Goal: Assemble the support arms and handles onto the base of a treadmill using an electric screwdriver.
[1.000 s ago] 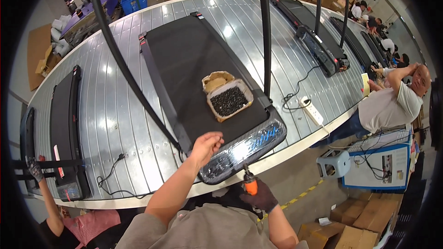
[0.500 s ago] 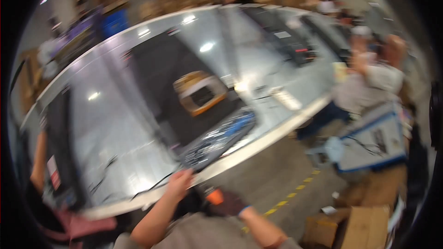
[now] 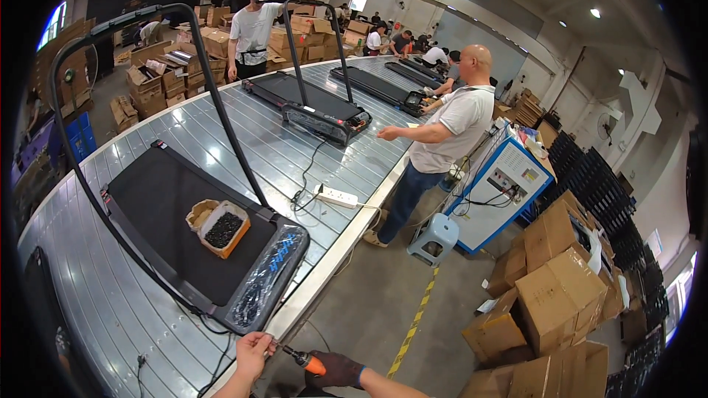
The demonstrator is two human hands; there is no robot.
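Far up and left of the fingers, a treadmill lies flat on the slatted metal conveyor, its black handrail arching high above. On the belt, well above the fingers, sits a small open box of dark screws. Closer in, just above the fingertips, the treadmill's plastic-wrapped front cover shines.

At the lower edge the bare left hand comes up, fingers pinched together at the tip of the tool, apparently on something tiny, too small to make out. Just right of those fingers runs the orange-handled screwdriver, bit pointing left toward them. The right hand, in a dark glove, has its fingers wrapped tight around the handle.

Up and right of the fingers, a white power strip lies on the conveyor; beyond it a person in a white shirt stands beside a blue-and-white cabinet. Far right, cardboard boxes are stacked.
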